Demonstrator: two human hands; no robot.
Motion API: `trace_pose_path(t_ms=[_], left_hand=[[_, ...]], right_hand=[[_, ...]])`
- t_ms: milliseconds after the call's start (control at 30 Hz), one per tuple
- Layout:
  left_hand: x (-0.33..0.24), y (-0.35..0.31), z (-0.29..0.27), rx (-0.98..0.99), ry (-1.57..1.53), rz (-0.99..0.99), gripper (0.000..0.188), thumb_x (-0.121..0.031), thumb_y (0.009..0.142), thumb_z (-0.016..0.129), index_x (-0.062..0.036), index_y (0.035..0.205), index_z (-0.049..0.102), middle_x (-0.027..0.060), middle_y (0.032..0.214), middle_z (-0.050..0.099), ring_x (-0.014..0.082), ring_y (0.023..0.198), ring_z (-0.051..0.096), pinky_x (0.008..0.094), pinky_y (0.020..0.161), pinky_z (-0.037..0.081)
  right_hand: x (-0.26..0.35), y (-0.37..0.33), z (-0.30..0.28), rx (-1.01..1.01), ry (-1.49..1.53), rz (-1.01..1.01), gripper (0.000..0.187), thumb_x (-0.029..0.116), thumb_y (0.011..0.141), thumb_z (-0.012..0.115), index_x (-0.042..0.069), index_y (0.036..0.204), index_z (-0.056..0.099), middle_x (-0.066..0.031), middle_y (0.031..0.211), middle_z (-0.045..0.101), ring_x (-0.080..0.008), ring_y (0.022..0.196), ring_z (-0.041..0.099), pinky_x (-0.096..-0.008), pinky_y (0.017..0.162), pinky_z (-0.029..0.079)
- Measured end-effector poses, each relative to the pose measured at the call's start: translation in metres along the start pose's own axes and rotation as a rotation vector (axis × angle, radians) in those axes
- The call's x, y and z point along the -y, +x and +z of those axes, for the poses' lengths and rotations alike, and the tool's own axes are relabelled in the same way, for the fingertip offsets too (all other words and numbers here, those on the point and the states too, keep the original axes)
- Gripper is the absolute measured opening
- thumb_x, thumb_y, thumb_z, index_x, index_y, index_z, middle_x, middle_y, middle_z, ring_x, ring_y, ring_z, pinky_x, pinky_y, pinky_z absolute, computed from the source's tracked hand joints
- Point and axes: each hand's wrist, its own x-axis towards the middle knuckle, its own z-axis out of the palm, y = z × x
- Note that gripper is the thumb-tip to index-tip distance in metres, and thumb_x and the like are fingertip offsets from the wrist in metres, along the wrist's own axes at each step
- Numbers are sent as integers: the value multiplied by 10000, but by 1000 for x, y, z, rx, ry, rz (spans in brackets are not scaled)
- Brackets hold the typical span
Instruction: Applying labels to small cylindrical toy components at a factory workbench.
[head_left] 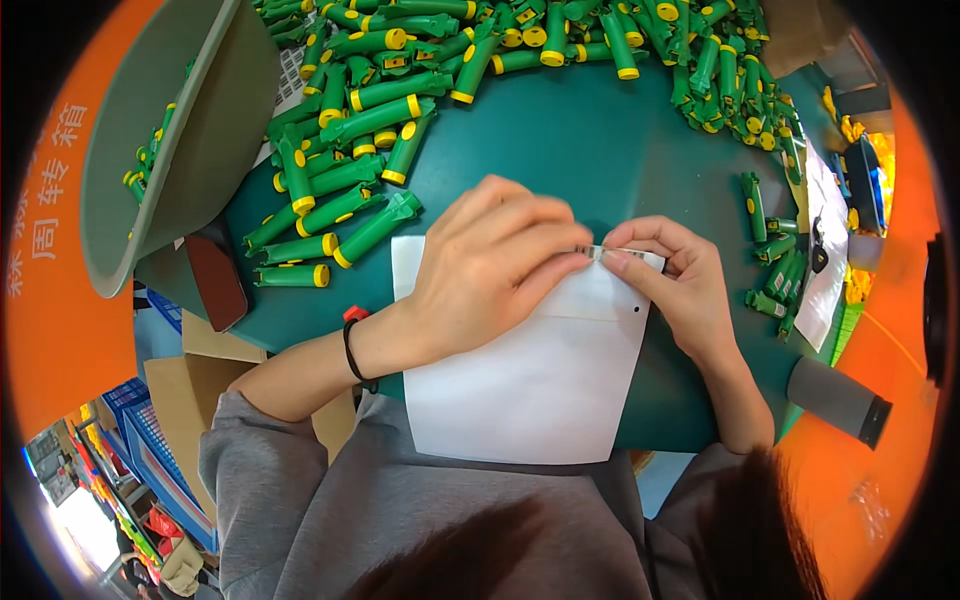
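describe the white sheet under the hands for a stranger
Find the green table, then the left hand and right hand. The white sheet spreads from them toward the grey shirt; unlike the green tubes, it's flat, with a black dot near its right edge.

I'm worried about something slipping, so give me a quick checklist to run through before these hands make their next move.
1. Right hand on the small strip: ok, its thumb and fingers meet there.
2. Left hand gripping the strip firmly: cannot tell; its fingertips are at the strip, but blurred.
3. White sheet fully on the green table: not ok, its near end reaches past the table edge.
4. Sheet free of tubes: ok, the nearest green tube lies beyond its upper left corner.
5. Gray cylinder clear of the sheet: ok, it is apart, to the right.
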Motion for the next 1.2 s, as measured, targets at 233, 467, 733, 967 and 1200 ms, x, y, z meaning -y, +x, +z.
trace_pose_path(t_ms=[233,467,733,967,1200], left_hand=[[7,-8,-2,-26,133,84,289,-179,720,847,-123,993,771,-11,993,693,214,890,586,336,731,478],[8,-11,-5,-46,367,266,247,-167,715,746,-155,961,761,-31,994,671,184,905,600,361,799,473],[7,-8,-1,-80,234,197,264,-107,647,823,-136,900,754,-41,949,696,200,832,576,329,738,453],[8,-8,2,-82,96,-16,154,-161,762,803,-134,894,729,-37,968,664,200,910,587,354,775,443],[10,-9,-2,-68,242,141,157,-159,748,806,-168,892,744,-48,956,665,194,907,584,341,779,430]], right_hand=[[2,-1,2,-44,73,30,171,54,904,737,8,1055,672,-36,961,718,-48,864,633,-172,744,463],[2,-1,2,-57,96,55,170,44,906,729,1,1059,667,-52,962,727,-65,879,656,-187,767,488],[2,-3,3,-55,90,56,172,44,910,725,-4,1065,667,-53,961,727,-64,873,657,-186,758,490],[3,-1,5,-88,61,9,177,56,910,734,-4,1063,668,-40,969,719,-59,876,651,-182,754,483],[3,-3,4,-91,64,14,176,53,907,737,-8,1058,670,-41,980,719,-59,885,653,-183,756,484]])
